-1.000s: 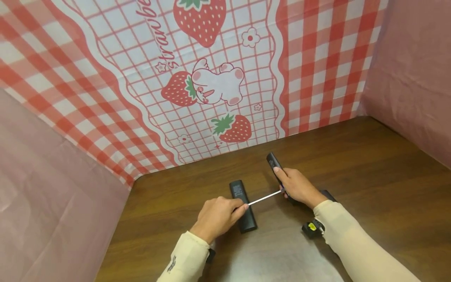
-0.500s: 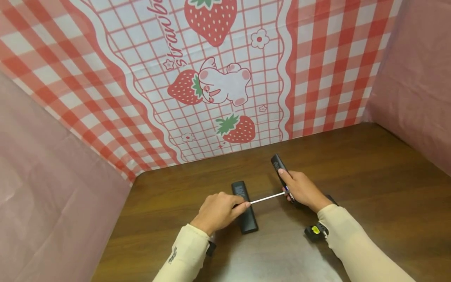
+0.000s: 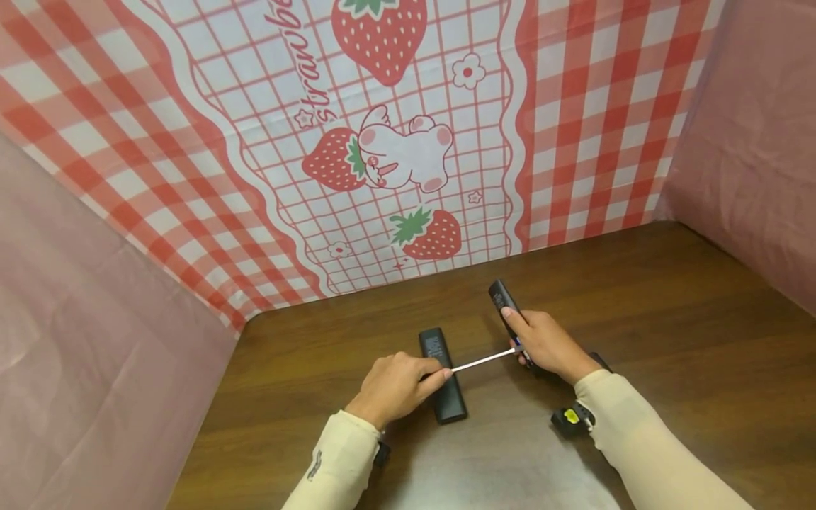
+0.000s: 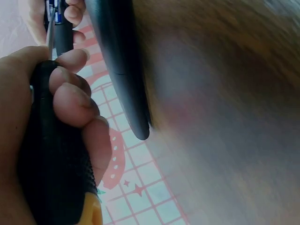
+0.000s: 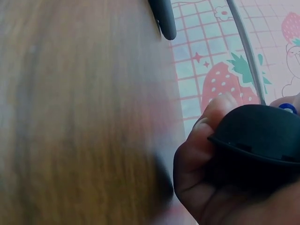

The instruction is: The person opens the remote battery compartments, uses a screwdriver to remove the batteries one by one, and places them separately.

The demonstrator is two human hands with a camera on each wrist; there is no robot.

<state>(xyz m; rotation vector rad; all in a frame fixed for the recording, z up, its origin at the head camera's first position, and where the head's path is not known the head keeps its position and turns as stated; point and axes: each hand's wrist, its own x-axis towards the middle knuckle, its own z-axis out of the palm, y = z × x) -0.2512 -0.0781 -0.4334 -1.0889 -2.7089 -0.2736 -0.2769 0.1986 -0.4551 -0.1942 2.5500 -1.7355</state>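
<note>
My left hand [image 3: 397, 384] grips the black handle of a screwdriver [image 4: 51, 164], which has a yellow butt end. Its thin metal shaft [image 3: 482, 360] runs right to a black remote [image 3: 501, 301] that my right hand [image 3: 543, 344] holds tilted just above the table. The tip meets the remote under my right fingers, and the contact is hidden. In the right wrist view my fingers curl around the remote's rounded end [image 5: 262, 136], with the shaft [image 5: 243, 47] beside it. A second black remote [image 3: 442, 379] lies flat, label side up, partly under my left hand.
The dark wooden table [image 3: 669, 340] is enclosed by a strawberry-print checked cloth [image 3: 395, 156] at the back and pink sheets at the left [image 3: 95, 354] and right [image 3: 752, 142]. A small black and yellow wrist device [image 3: 569, 417] sits by my right sleeve.
Both hands keep their grips and places. Only the head view has shifted slightly, so the scene sits a little lower and to the right.
</note>
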